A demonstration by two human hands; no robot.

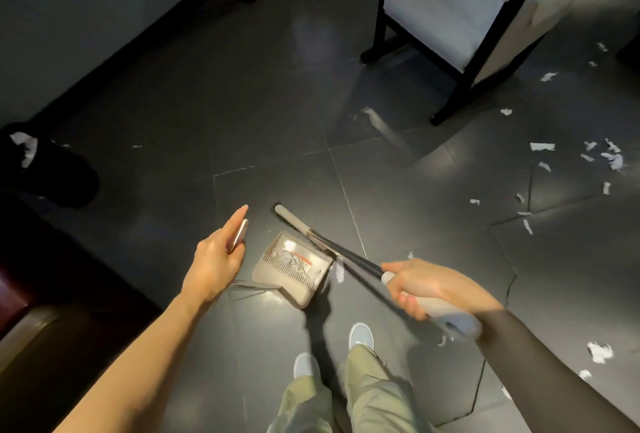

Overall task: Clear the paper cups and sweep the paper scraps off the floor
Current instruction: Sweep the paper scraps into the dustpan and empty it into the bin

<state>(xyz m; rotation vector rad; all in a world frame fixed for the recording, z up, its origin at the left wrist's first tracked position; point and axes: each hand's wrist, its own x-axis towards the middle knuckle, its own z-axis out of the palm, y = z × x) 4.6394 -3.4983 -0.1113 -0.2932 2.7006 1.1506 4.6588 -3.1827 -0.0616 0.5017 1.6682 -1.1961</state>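
— Did we find any writing we could read?
— No. We saw only a sticker (303, 257) with a red stripe inside the dustpan (304, 294), and its print was too small and blurred for us.
— Any brand or number elsewhere?
— None that we could make out.

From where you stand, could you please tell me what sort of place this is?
Probably an indoor sitting room or lounge: it has a dark tiled floor and a black-framed chair with pale cushions. Torn paper scraps litter the floor.
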